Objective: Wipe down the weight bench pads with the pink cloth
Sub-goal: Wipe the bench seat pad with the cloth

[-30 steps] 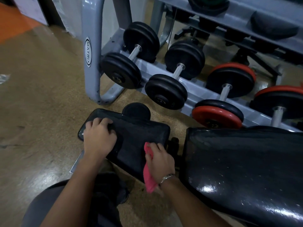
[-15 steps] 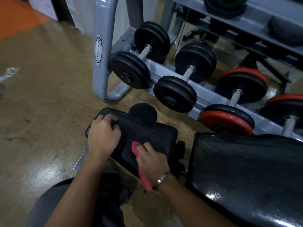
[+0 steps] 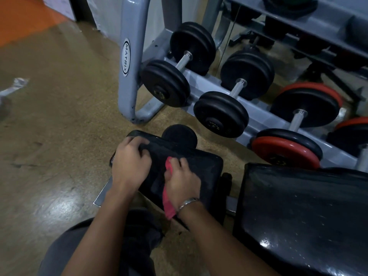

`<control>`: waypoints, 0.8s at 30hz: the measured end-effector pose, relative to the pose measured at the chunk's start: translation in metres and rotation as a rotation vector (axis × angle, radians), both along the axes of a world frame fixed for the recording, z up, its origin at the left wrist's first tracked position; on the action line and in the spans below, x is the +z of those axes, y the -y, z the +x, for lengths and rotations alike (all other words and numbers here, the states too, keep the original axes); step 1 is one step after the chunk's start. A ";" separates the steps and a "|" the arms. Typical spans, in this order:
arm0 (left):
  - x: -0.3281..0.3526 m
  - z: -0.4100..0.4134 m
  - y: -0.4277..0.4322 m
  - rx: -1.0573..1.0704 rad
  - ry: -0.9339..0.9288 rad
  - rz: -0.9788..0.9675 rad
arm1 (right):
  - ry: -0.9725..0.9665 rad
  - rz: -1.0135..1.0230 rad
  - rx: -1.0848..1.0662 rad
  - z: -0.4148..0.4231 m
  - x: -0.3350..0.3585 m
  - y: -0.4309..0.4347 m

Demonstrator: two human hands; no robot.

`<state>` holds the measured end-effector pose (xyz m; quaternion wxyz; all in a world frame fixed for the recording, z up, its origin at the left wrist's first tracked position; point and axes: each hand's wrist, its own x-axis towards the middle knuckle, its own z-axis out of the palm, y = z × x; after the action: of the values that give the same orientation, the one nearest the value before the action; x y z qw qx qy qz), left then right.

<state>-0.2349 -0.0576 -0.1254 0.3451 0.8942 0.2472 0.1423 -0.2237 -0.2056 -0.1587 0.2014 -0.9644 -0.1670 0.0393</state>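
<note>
Right hand (image 3: 183, 180) clutching pink cloth (image 3: 168, 204), trailing toward wrist (image 3: 191, 209), left hand (image 3: 130, 163) apparently gripping pad (image 3: 199, 164)

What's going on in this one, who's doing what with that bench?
A person is wiping the small pad of a weight bench. The left hand grips the pad's far corner to steady it, while the right hand holds a pink cloth against its top, the cloth's tail hanging off the near edge. The larger pad to the right isn't being touched. A dumbbell rack stands behind.
</note>
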 end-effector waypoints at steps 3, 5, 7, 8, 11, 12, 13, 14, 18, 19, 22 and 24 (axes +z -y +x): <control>0.000 0.001 -0.001 0.009 0.013 -0.011 | 0.016 0.001 0.197 -0.016 -0.004 -0.006; 0.002 0.004 -0.002 0.017 0.031 -0.019 | 0.076 -0.044 0.253 0.002 -0.009 0.002; 0.004 0.006 -0.002 0.010 0.044 -0.020 | 0.013 -0.027 0.094 0.021 -0.001 0.001; 0.003 0.006 -0.002 0.008 0.047 -0.021 | -0.026 -0.026 0.001 0.027 0.000 -0.004; 0.002 0.005 -0.006 0.013 0.057 -0.033 | 0.004 -0.026 0.043 0.017 0.002 -0.018; 0.002 0.005 -0.007 0.017 0.064 -0.039 | 0.011 0.000 0.141 0.011 0.000 -0.016; 0.002 0.006 -0.007 0.023 0.070 -0.040 | 0.027 -0.004 0.241 0.012 -0.005 -0.008; 0.003 0.008 -0.006 0.026 0.070 -0.037 | 0.057 -0.025 0.288 0.018 -0.007 -0.002; 0.003 0.011 -0.001 0.004 0.054 -0.011 | -0.029 -0.051 0.007 0.053 0.005 -0.009; 0.002 0.010 -0.001 -0.007 0.048 -0.002 | -0.031 -0.057 -0.036 0.053 0.006 -0.016; -0.001 0.009 -0.003 -0.010 0.006 0.011 | -0.041 -0.055 0.066 0.047 0.006 -0.021; -0.002 0.011 -0.002 -0.021 -0.015 0.002 | -0.065 -0.032 0.105 0.055 0.006 -0.013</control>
<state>-0.2243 -0.0556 -0.1275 0.3437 0.8981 0.2402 0.1324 -0.1682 -0.1927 -0.1530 0.1889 -0.9556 -0.2099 0.0838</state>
